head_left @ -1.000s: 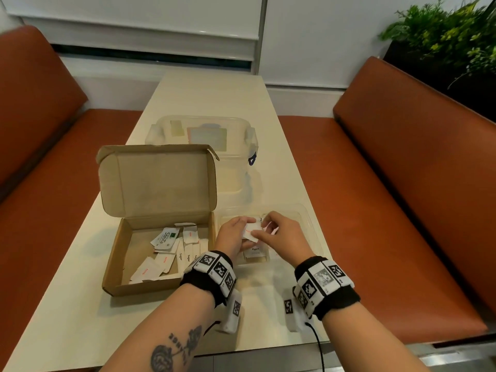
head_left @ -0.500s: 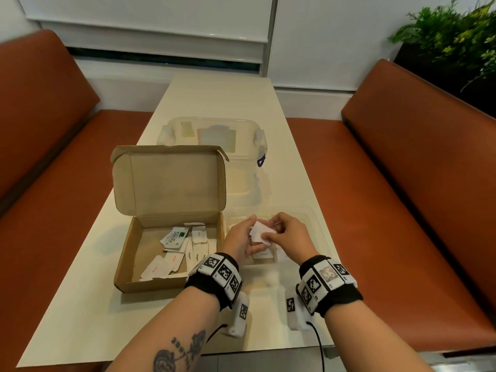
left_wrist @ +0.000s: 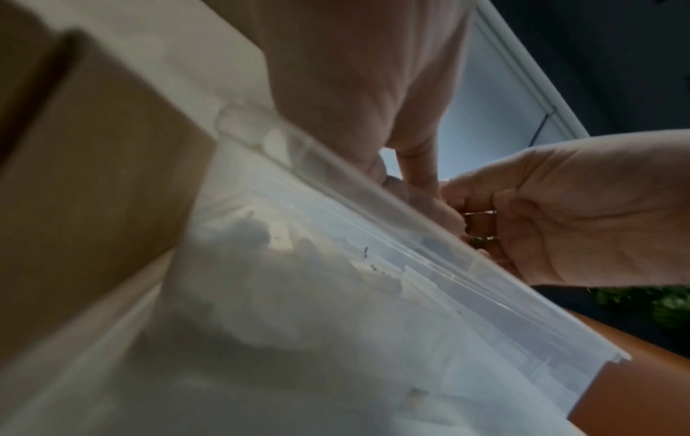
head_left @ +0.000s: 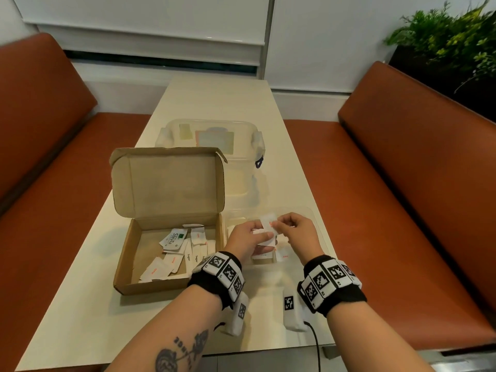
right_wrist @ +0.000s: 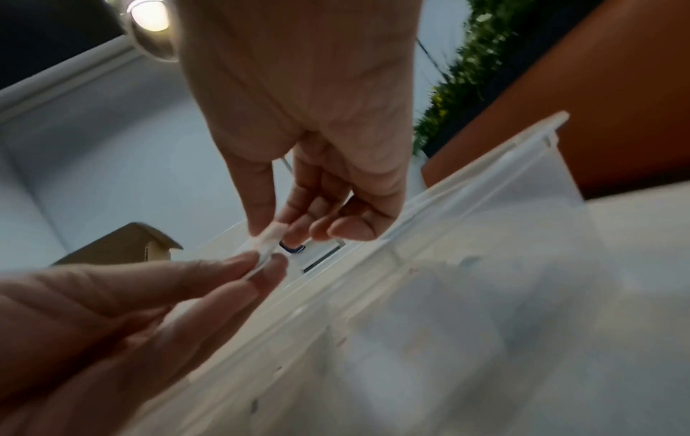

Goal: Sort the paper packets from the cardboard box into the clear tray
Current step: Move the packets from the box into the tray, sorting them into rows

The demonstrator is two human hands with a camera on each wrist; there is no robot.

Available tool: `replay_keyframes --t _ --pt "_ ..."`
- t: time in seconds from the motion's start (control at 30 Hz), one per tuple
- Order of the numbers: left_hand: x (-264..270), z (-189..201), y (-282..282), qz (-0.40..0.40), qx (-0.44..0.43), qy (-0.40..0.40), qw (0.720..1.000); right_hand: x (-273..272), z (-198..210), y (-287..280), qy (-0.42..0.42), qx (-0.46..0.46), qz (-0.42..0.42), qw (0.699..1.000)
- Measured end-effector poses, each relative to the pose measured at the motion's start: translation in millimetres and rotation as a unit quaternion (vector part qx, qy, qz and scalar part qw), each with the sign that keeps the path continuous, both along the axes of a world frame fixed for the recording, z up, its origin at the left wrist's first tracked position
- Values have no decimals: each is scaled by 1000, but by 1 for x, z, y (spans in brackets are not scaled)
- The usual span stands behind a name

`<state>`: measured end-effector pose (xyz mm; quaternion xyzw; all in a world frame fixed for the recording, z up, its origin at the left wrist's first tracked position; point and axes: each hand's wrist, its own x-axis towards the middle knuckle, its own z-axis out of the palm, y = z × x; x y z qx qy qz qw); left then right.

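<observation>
The open cardboard box (head_left: 126, 264) sits at the table's near left, with several white paper packets (head_left: 188, 251) lying inside. Right of it stands the clear tray (head_left: 319, 226), where a few packets (head_left: 284, 256) lie on the bottom. Both hands hover over the tray and pinch one white packet (head_left: 269, 224) between them. My left hand (head_left: 261, 233) grips its lower part, with more white paper under the fingers. My right hand (head_left: 279, 224) pinches its upper edge. The right wrist view shows the packet (right_wrist: 267, 244) between thumb and fingertips of both hands.
A clear lidded plastic container (head_left: 214, 138) stands behind the box's raised lid (head_left: 166, 181). Orange benches (head_left: 402, 183) run along both sides of the narrow table (head_left: 220, 98). A green plant (head_left: 451, 36) is at the far right. A cable hangs off the near table edge.
The packet has risen a little and tipped more upright between the two hands, which stay over the tray. The head view has shifted slightly.
</observation>
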<state>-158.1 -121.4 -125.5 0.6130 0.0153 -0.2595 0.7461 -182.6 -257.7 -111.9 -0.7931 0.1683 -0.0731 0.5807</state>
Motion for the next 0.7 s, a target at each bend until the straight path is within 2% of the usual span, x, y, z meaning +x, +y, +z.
replay_keyframes --t 0.17,0.23,0.37,0.5,0.63,0.7 --pt "0 2 -2 -41 51 -39 997 8 16 -6 39 -126 107 985" --pt "-1 1 -3 -30 46 -38 998 8 20 -9 41 -149 112 982" --pt "1 -1 -5 47 24 -22 998 2 17 -13 -5 -63 41 997" --pt "1 -3 -4 42 12 -5 999 -6 5 -13 -6 -3 -26 1000" --pt "0 -4 -5 39 10 -16 999 -14 -2 -14 7 9 -13 1000" --pt "0 -5 -6 33 19 -30 999 -16 1 -17 20 -35 32 999"
